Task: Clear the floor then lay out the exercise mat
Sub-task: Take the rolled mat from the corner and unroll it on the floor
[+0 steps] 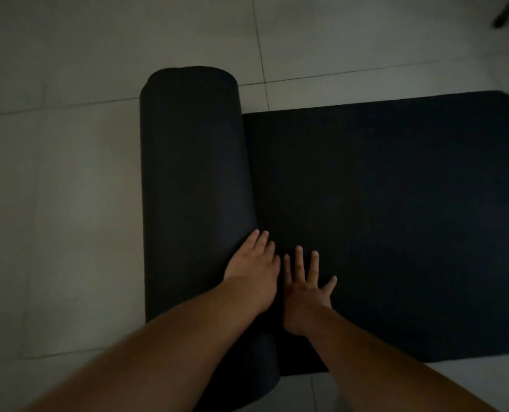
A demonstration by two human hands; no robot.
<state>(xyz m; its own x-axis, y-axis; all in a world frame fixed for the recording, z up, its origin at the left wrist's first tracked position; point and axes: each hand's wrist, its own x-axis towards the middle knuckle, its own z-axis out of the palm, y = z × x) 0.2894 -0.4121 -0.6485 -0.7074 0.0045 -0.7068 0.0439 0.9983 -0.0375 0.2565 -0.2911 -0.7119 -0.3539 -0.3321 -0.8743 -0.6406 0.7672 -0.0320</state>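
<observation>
Exercise mat (381, 221) half unrolled on tiled floor (69, 203); soft, pliable, likely grippy. Left hand (254, 270) flat against roll (193, 203), right hand (305, 295) spread on flat part. Push roll mid-width, palms open.

Head view, steeply down (close) over floor (69, 203)

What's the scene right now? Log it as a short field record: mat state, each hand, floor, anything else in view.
mat: black exercise mat, partly unrolled, flat part extending to the right
roll: rolled part still wound, lying on the left
left hand: open, palm down against the roll's right side
right hand: open, fingers spread, flat on the unrolled part
floor: pale tiled floor, bare to the left of the roll
other: dark furniture leg at top right, unclear what it belongs to
lighting: dim
</observation>
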